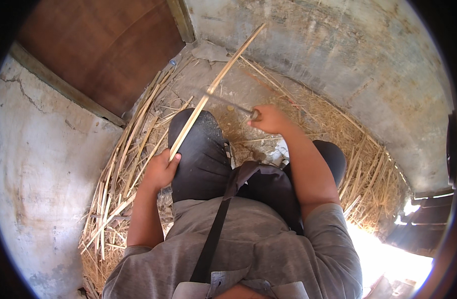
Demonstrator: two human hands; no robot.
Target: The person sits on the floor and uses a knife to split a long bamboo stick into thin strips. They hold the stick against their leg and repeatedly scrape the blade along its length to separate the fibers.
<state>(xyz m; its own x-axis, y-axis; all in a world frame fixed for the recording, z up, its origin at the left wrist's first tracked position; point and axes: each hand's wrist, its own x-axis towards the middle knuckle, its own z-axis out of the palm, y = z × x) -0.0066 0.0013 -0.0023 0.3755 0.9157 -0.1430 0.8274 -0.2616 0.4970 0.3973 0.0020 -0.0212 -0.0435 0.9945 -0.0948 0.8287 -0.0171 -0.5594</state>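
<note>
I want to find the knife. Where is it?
In the head view, the knife is in the right hand, just above the knees, its blade touching the long bamboo strip held by the left hand.

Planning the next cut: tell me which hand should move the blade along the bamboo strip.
Right, probably. The right hand grips the knife, whose blade meets the bamboo strip. The left hand clamps the strip's lower end against the knee.

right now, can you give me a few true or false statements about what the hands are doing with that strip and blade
1. The left hand grips a long bamboo strip. True.
2. The right hand is empty. False: it holds a knife whose blade reaches the strip.
3. The strip lies flat on the ground. False: it slants up across the left knee.
4. Split strips are piled to the person's left. True.
</note>
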